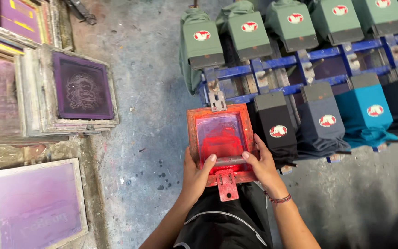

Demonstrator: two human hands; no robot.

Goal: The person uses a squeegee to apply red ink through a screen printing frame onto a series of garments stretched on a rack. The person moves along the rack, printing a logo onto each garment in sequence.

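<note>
Fingers (208, 160) of the left hand (196, 175) and those of the right hand (261, 163) curl closed around a grey squeegee bar (229, 161), thumbs on top, gripping it inside the small red printing frame (222, 138). That frame holds a pool of bright red ink (219, 138) over its translucent mesh and sits at the near end of the blue rack (272, 74), beside a black garment (277, 122) on its board. Its wooden edges are caked orange-red, with a metal bracket (227, 183) at the near side.

Red-inked screen frame (221, 138), seemingly orange-stained
</note>
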